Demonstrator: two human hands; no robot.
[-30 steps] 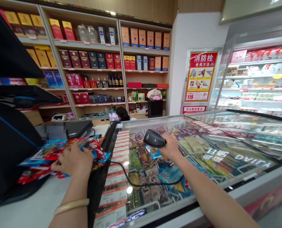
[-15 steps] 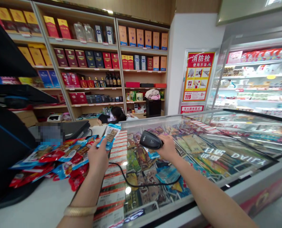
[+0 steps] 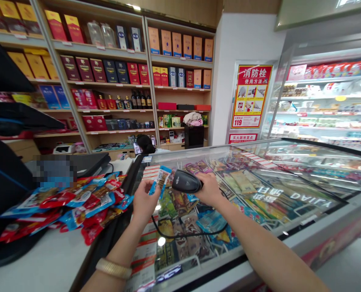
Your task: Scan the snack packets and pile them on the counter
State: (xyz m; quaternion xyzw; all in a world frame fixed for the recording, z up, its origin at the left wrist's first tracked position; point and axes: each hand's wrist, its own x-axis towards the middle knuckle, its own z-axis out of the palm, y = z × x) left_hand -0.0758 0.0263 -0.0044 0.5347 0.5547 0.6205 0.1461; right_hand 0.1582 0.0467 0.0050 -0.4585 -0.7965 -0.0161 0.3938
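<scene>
Pinched in my left hand (image 3: 145, 199) is a small blue-edged snack packet (image 3: 162, 178) with a clear window, held upright over the freezer's left edge. My right hand (image 3: 210, 190) is wrapped around a black barcode scanner (image 3: 186, 181), whose head points left at the packet, a small gap away. From the scanner a black cable (image 3: 183, 235) loops down across the freezer glass. To the left of my left hand, a pile of red and blue snack packets (image 3: 86, 202) lies on the white counter (image 3: 52, 255).
Under my hands is a glass-topped freezer (image 3: 247, 182) full of packaged goods, with price labels (image 3: 144, 259) along its left side. A monitor (image 3: 7, 61) stands at left. Behind are shelves of boxes (image 3: 110, 71); a person's head (image 3: 145, 144) shows beyond the freezer.
My left hand has carried the packet right, away from the pile and up close to the scanner. The scanner, still in my right hand, sits slightly further left in view.
</scene>
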